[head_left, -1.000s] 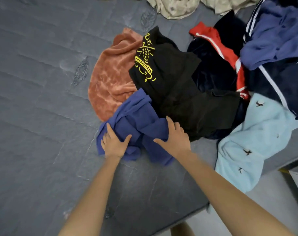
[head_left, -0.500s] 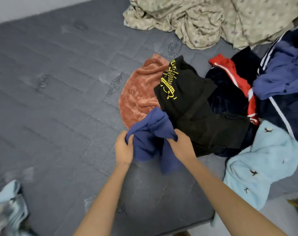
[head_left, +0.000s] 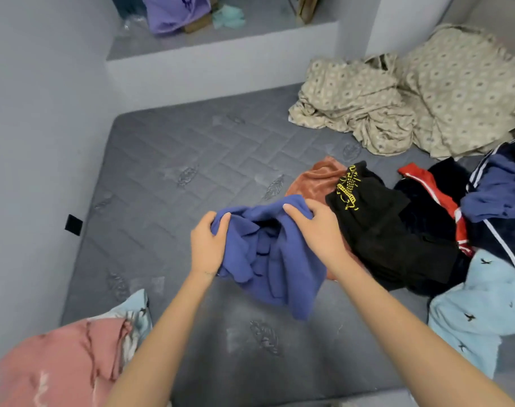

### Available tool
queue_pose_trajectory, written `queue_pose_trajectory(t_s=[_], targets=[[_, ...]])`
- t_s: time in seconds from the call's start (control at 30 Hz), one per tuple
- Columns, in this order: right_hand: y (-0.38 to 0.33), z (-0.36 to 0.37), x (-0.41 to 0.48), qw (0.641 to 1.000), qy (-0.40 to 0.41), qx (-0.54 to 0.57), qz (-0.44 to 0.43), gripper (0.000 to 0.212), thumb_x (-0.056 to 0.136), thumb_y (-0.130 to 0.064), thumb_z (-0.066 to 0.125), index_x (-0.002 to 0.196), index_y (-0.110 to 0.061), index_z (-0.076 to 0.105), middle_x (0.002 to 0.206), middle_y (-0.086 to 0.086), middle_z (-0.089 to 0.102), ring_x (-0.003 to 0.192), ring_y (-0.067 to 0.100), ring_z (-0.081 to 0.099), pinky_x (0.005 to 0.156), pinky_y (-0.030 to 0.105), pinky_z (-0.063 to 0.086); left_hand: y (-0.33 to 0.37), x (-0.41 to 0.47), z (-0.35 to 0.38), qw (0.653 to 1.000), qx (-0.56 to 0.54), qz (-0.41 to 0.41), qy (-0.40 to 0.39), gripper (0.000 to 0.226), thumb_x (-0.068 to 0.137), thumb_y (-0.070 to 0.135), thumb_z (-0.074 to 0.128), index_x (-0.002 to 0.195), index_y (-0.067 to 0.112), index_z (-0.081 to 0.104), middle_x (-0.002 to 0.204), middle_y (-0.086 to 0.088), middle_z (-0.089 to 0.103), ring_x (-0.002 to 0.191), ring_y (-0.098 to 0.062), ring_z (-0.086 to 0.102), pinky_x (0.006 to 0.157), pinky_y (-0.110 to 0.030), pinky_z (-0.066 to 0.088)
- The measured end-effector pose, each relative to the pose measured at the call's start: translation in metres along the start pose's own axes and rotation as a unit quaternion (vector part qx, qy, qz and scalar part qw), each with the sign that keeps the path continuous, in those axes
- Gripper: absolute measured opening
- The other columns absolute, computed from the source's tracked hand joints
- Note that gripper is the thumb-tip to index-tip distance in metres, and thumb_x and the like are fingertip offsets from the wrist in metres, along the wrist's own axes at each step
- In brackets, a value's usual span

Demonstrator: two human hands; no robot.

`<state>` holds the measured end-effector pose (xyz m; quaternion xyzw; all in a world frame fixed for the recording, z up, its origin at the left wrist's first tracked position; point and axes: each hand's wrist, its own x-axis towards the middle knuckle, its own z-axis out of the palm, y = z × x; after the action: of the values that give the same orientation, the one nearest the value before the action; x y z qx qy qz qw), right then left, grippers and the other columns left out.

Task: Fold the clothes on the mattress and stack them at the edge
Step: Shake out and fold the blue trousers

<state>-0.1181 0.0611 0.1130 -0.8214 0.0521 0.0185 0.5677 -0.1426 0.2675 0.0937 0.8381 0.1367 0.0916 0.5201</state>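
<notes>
A crumpled blue garment (head_left: 273,259) hangs lifted above the grey mattress (head_left: 168,183). My left hand (head_left: 207,245) grips its left top edge and my right hand (head_left: 318,227) grips its right top edge. To the right lies a heap of clothes: a rust-orange velvety piece (head_left: 315,180), a black garment with a yellow print (head_left: 379,227), a dark navy piece with red trim (head_left: 435,192), a navy-and-blue jacket (head_left: 500,198) and a light blue garment with small birds (head_left: 479,312).
Pink clothing (head_left: 53,362) with a light blue piece (head_left: 135,309) lies at the mattress's near left corner. Beige patterned bedding (head_left: 412,98) sits at the far right. A grey wall runs along the left, and a ledge (head_left: 221,51) behind holds purple cloth.
Both hands took hold of the blue garment and lifted it off the mattress, away from the heap. The view tilted up, showing the wall, ledge and pink clothing.
</notes>
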Motion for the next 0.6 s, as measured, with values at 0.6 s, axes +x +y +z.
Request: queue_pose_trajectory(t_s=[0.6], targets=[[-0.134,0.054,-0.067,0.99,-0.033,-0.066,-0.122,0.028,0.089,-0.019,0.062,0.069,-0.003,0.051,0.061,0.002,0.044,0.054,0.008,0.037,0.052,0.016,0.032,0.041,-0.031,-0.153,0.987,0.147,0.066,-0.026,0.03,0.098,0.031,0.051,0.072,0.016,0.047,0.068,0.001,0.053,0.065,-0.021,0.049,0.058,-0.032,0.035]])
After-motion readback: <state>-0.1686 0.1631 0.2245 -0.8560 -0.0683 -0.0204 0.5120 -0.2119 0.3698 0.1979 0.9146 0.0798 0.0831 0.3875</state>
